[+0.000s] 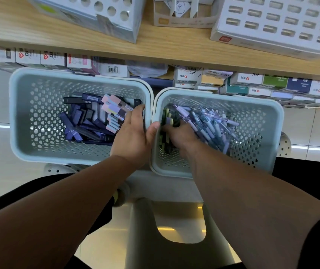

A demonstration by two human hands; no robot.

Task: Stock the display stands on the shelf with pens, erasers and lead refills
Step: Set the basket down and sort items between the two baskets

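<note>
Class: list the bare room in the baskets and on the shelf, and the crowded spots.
Bare: floor of the pale-blue perforated plastic left basket, left of the dark refill cases; wooden shelf strip before the white round-holed stand. Crowded: matching right basket, pens beneath the right hand.

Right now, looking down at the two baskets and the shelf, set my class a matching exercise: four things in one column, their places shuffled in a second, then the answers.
Column A
1. pens
2. lead refills
3. round-hole stand
4. slotted stand

Column B
a. on the shelf, left
b. in the right basket
c. on the shelf, right
d. in the left basket

Pairs: 1-b, 2-d, 3-a, 4-c
</note>
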